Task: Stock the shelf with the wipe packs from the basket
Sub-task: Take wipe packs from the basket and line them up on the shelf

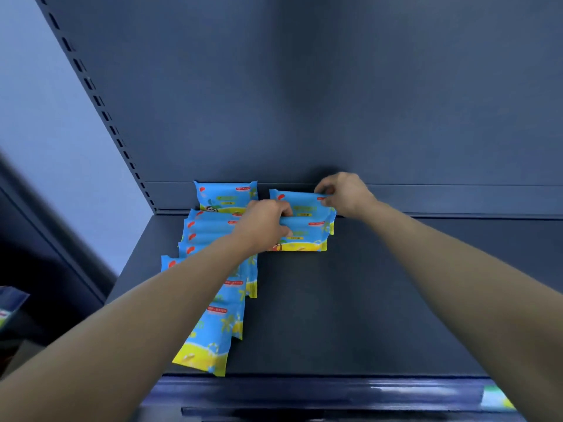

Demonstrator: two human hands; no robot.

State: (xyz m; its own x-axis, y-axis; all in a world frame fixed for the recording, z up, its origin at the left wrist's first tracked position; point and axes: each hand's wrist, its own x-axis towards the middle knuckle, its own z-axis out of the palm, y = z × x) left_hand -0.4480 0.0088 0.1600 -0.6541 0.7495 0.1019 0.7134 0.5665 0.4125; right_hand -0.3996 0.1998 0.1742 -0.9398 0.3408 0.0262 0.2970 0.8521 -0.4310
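My left hand (pixel 268 222) has its fingers curled over the top edge of the front pack (pixel 304 239). My right hand (pixel 344 193) pinches the upper right corner of the rear pack (pixel 300 202) just behind it. These two start a second column on the shelf (pixel 365 300), and the rear one sits close against the back panel (pixel 304 102).

Both packs lie with their long axis left to right, parallel to the back panel. Their printed faces tilt up toward me, with the yellow band at the near edge. The left row (pixel 213 300) runs the same way, shingled from the back out to the shelf's front lip.

I see two risks. The film looks slick, so if I let go unevenly the front pack may slide forward off the rear one or skew out of square. My left forearm also crosses low over the left row, and dragging it back could knock those overlapped packs out of line.
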